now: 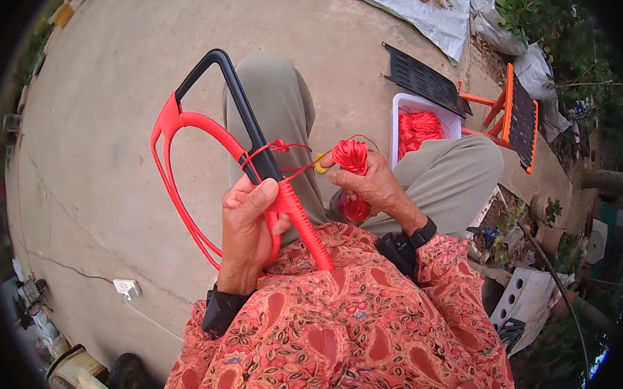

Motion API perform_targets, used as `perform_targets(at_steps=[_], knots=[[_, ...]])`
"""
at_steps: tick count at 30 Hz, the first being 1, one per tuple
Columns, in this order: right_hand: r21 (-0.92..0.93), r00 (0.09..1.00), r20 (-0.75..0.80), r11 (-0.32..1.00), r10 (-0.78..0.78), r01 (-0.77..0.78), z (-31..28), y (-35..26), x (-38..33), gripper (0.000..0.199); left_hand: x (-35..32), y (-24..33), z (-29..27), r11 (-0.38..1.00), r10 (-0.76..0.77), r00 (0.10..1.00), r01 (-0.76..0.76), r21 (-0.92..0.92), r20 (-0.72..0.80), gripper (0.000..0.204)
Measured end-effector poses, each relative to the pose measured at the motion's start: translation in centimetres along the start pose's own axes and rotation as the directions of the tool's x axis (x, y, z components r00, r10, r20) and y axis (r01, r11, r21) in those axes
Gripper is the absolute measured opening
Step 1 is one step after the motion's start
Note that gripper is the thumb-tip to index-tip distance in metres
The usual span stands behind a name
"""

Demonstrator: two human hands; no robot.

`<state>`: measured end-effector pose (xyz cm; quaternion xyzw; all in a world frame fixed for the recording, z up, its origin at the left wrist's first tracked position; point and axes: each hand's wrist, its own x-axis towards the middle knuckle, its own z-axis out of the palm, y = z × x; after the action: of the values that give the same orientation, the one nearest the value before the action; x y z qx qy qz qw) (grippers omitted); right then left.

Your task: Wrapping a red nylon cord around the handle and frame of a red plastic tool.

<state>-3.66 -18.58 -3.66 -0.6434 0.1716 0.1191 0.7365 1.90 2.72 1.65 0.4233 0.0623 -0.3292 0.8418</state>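
Note:
My left hand (pixel 248 215) is closed round a black frame (pixel 234 93), which is partly wrapped in red cord. The tight red wrapping (pixel 300 227) covers the frame's near bar, below my thumb. A curved red-wrapped piece (pixel 205 122) is joined to the frame's far left corner and loops back toward my left hand. My right hand (pixel 378 187) grips a bundle of shiny red cord (pixel 350 157), with its folded loops bulging above and below the fingers. From this bundle a strand runs left to the black bar and loops loosely round it, just above the wrapping.
Right of my knee stands a white plastic bin (pixel 395 127) holding more red cord. Beside it are a black slatted panel (pixel 425 76) and an orange folding stool (pixel 516 124) with a black top. A white power socket (pixel 127 288) with cables lies on the concrete floor at left.

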Motion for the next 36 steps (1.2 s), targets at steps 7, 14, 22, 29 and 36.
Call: perform_targets(at_steps=[7, 14, 22, 29, 36], knots=[[0.062, 0.979, -0.081, 0.980, -0.186, 0.191, 1.8, 2.3, 2.0, 0.020, -0.5, 0.0, -0.8, 0.996, 0.091, 0.995, -0.091, -0.013, -0.033, 0.025], [0.005, 0.984, -0.007, 0.984, -0.178, 0.179, 3.0, -1.1, 1.0, 0.015, -0.5, -0.2, -1.1, 0.996, 0.074, 0.997, -0.074, -0.045, 0.003, 0.025], [-0.080, 0.927, -0.011, 0.924, -0.375, 0.373, 3.2, 2.0, 2.4, 0.017, -0.2, -0.2, -1.1, 0.998, 0.052, 0.999, -0.052, -0.028, 0.006, 0.025], [0.248, 0.977, 0.199, 0.969, -0.076, 0.025, 1.3, -1.7, 1.8, 0.018, -0.2, -0.2, -0.8, 0.997, 0.078, 0.996, -0.077, -0.032, 0.031, 0.028], [-0.055, 0.922, 0.079, 0.922, -0.379, 0.384, 4.3, -1.2, 2.3, 0.020, -0.4, 0.0, -0.1, 0.998, 0.055, 0.997, -0.056, -0.015, -0.056, 0.025]])
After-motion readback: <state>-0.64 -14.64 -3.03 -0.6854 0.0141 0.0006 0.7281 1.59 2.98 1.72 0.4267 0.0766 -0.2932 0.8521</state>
